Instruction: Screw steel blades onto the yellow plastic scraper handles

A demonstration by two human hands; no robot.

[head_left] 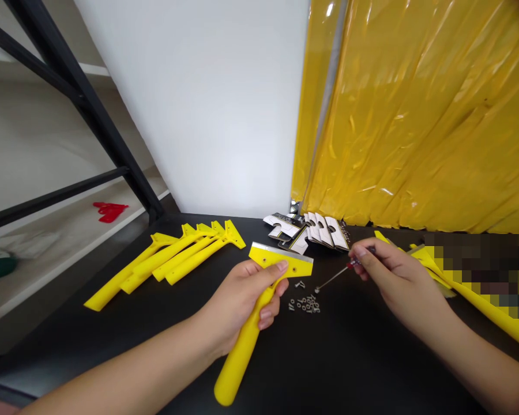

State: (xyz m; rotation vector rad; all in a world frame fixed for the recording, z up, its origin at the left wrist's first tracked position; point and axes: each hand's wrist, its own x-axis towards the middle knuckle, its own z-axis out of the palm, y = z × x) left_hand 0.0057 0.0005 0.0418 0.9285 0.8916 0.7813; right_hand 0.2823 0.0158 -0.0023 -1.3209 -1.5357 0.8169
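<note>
My left hand (251,297) is closed around the neck of a yellow scraper (242,351), its thumb pressed on the head. A metal blade (281,252) runs along the head's far edge, and two holes show in its face. In my right hand (384,268) is a thin screwdriver (339,272) with a dark reddish handle, pointing down and left. At its tip sits a small metal piece (317,290), too small to name surely. Loose screws (300,285) and a cluster of small nuts (309,304) lie on the black table just below the tip.
Several yellow scraper handles (190,253) lie side by side at the left. Folded printed cards (324,230) are piled at the back. More yellow scrapers (471,294) lie at the right, partly hidden by my hand and blurring. A black metal frame (99,127) stands at the left.
</note>
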